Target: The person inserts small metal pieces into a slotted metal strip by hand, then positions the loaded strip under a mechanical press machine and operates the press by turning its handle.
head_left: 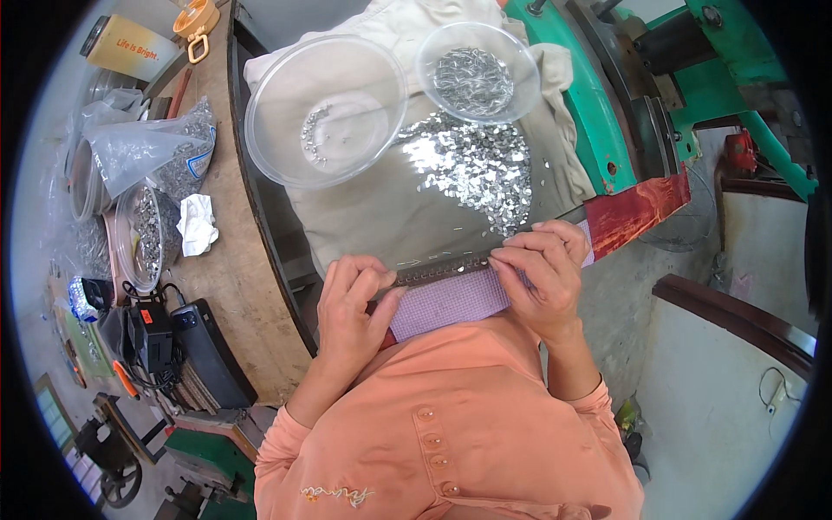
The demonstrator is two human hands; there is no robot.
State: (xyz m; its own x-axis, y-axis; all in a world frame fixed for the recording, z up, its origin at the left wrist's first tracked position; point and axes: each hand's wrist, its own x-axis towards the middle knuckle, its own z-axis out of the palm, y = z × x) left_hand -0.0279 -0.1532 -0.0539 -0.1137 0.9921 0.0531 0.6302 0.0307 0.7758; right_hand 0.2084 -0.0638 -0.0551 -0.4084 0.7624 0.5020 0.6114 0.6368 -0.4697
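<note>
Two hands pinch a narrow dark strip point(444, 269) lined with small metal pieces: left hand point(351, 303) closed on its near end, right hand point(542, 269) closed on its far end. Strip lies on a checked purple pad point(451, 303), just below a heap of silver metal pieces point(472, 169) on beige cloth point(364, 217). Beyond the heap: large clear bowl point(325, 108), nearly empty, and smaller clear bowl point(477, 69) of pieces.
</note>
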